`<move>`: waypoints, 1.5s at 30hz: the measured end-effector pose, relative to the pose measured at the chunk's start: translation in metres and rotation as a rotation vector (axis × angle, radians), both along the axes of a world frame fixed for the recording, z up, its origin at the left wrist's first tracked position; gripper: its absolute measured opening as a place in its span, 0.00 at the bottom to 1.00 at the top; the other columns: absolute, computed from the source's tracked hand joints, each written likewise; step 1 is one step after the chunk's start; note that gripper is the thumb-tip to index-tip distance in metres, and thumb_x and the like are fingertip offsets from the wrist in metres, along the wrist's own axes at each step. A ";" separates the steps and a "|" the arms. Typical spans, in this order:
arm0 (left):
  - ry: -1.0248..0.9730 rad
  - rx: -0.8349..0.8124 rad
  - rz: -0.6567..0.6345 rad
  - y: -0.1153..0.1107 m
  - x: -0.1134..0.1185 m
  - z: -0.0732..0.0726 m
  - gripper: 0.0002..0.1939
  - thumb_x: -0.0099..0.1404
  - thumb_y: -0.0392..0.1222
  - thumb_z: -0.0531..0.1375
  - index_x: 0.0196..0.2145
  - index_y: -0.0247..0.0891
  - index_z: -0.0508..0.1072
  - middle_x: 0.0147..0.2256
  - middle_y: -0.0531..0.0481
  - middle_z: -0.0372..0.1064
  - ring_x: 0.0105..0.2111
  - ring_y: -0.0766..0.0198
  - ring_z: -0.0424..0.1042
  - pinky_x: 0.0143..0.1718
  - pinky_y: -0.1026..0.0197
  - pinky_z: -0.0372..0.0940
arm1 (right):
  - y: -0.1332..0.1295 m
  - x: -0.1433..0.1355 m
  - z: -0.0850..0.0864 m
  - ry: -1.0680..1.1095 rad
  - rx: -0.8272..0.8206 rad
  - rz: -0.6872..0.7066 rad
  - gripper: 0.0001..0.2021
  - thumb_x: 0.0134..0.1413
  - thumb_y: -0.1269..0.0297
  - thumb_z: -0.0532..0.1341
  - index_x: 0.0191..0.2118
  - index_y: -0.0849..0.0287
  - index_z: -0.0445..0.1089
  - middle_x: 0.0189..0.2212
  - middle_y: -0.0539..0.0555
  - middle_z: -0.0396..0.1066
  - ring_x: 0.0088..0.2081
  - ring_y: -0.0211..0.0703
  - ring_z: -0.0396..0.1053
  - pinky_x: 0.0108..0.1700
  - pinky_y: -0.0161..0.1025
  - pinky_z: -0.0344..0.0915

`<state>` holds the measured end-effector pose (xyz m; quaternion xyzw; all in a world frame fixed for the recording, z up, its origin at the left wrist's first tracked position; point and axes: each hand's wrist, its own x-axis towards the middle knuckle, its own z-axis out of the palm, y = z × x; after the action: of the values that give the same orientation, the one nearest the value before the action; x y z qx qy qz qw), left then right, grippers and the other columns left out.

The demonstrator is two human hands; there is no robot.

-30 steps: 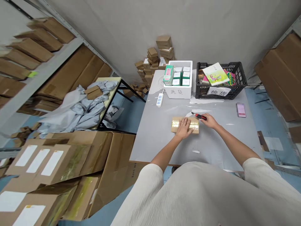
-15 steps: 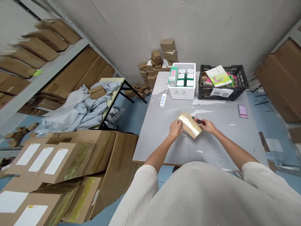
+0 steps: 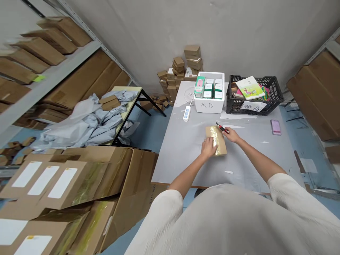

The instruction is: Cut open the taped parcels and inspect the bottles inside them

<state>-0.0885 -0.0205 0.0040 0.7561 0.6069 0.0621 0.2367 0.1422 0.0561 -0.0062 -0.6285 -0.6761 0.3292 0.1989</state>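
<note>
A small brown cardboard box with shiny clear-yellow tape along its top lies on the grey table. My left hand holds it at the left side, its fingers bent over the taped face. In my right hand is a red and black utility knife, its blade pointing up and left over the box's far right corner. Whether the blade touches the box, I cannot tell.
On the table stand a white bin of green-and-white boxes, a black crate with books, a power strip and a pinkish phone-like item. Large cartons are stacked left, beside a side table piled with grey plastic bags.
The box has turned to lie more nearly straight ahead of me. My left hand has shifted right onto its top, and the knife has moved to the far end, its blade lifted.
</note>
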 end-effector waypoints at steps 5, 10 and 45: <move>-0.006 -0.091 0.001 -0.014 0.033 0.001 0.43 0.70 0.62 0.62 0.74 0.41 0.57 0.71 0.35 0.58 0.69 0.41 0.60 0.67 0.45 0.57 | 0.047 -0.024 0.013 -0.121 -0.118 0.101 0.21 0.66 0.45 0.58 0.55 0.53 0.72 0.51 0.59 0.80 0.53 0.61 0.75 0.57 0.55 0.69; 0.071 -0.128 -0.004 -0.019 0.040 0.003 0.53 0.69 0.70 0.58 0.79 0.40 0.47 0.76 0.34 0.50 0.74 0.40 0.53 0.71 0.44 0.52 | 0.050 -0.026 0.019 -0.236 -0.187 0.107 0.21 0.67 0.46 0.57 0.56 0.53 0.72 0.52 0.59 0.80 0.54 0.62 0.75 0.60 0.57 0.66; 0.162 0.038 -0.330 0.029 0.010 0.000 0.32 0.68 0.39 0.65 0.67 0.43 0.62 0.65 0.36 0.65 0.65 0.45 0.66 0.67 0.47 0.53 | -0.066 0.062 0.006 0.236 -0.309 -0.125 0.16 0.71 0.47 0.59 0.45 0.56 0.73 0.34 0.52 0.79 0.28 0.40 0.74 0.36 0.37 0.71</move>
<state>-0.0788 0.0086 0.0036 0.8523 0.4905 -0.0273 0.1797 0.2044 -0.0095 -0.0005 -0.6495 -0.5491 0.4872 0.1980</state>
